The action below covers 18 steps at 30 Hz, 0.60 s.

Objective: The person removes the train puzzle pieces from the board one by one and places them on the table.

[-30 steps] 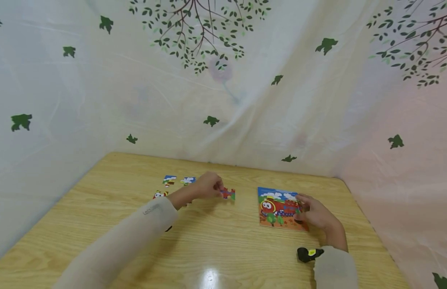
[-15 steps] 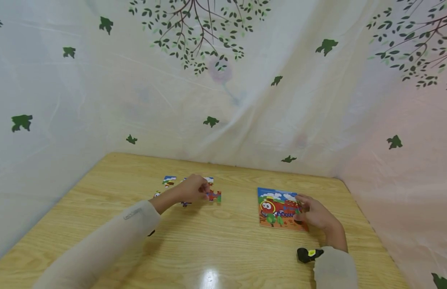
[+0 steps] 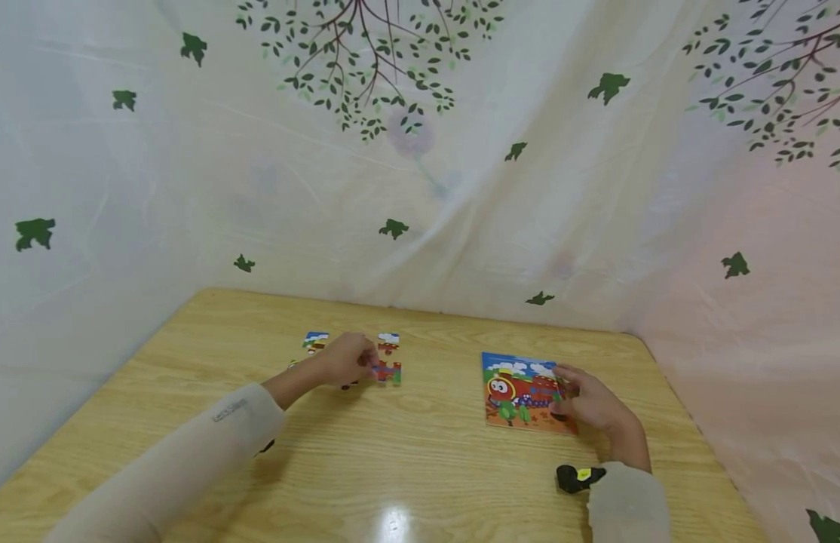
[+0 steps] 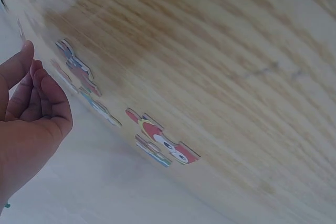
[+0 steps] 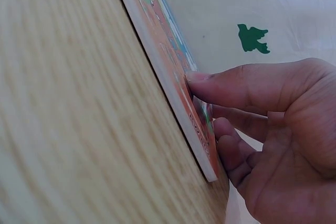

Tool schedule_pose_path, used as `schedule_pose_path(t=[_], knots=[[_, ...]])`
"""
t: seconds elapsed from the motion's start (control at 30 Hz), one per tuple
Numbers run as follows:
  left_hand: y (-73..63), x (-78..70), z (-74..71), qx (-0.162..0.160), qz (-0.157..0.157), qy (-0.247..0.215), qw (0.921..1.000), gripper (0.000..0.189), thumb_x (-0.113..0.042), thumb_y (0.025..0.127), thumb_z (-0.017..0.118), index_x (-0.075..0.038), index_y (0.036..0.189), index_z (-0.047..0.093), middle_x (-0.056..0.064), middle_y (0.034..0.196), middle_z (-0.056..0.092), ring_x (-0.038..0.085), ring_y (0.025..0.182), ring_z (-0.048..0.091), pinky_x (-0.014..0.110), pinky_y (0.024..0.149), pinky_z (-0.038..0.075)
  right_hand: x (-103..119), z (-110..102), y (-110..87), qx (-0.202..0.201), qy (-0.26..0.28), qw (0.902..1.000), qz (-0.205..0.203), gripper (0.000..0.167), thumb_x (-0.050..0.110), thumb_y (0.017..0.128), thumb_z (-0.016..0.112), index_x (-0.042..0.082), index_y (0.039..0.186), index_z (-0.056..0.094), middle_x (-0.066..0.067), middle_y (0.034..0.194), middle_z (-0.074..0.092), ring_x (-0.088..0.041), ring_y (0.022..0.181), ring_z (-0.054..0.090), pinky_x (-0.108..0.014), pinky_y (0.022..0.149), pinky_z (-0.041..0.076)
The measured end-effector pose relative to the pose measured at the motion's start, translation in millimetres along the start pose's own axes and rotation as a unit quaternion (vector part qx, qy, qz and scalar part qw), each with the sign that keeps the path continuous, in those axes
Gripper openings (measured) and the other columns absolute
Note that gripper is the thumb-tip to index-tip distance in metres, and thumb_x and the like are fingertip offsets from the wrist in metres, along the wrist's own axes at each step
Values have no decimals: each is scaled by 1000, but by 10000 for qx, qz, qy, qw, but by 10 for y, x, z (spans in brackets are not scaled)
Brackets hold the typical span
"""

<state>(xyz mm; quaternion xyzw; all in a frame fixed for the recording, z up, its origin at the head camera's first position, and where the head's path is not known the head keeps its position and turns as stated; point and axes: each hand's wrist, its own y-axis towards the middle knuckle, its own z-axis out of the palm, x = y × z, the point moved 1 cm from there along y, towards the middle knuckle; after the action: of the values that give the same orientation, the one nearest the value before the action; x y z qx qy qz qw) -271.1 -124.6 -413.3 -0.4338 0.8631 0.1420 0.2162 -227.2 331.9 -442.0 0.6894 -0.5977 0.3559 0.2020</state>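
My left hand (image 3: 348, 357) pinches a red puzzle piece (image 3: 389, 372) with blue and green parts, low over the table on the left. Around that hand lie other pieces: a sky piece (image 3: 316, 340), a cloud piece (image 3: 388, 342), and a red piece with cartoon eyes (image 4: 167, 144); some are partly covered by the hand. A blue-and-red piece (image 4: 79, 69) is near the fingers in the left wrist view. On the right, my right hand (image 3: 596, 403) holds the right edge of a flat picture board (image 3: 518, 391) showing a cartoon train, thumb on its face.
The wooden table (image 3: 420, 460) ends at the back against a pale curtain (image 3: 311, 211) printed with leaves and birds. A black wrist device (image 3: 574, 479) with a yellow label sits at my right cuff.
My left hand has moved left with the red puzzle piece, bringing it below the cloud piece, which is now uncovered. My right hand and the picture board stay put.
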Motion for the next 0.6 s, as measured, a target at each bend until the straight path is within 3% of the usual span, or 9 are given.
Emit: schedule_pose_path(t=[0.6], knots=[[-2,85,13,187,-240,-39,9995,11,-6,89,80,-3,90,69,-1,81,67,9,73,61,27,70,54,-1,2,4,9,1,10000,4,80,8,89,77,-9,154,33,-29,162,22,-51,135,36,-65,108,36]])
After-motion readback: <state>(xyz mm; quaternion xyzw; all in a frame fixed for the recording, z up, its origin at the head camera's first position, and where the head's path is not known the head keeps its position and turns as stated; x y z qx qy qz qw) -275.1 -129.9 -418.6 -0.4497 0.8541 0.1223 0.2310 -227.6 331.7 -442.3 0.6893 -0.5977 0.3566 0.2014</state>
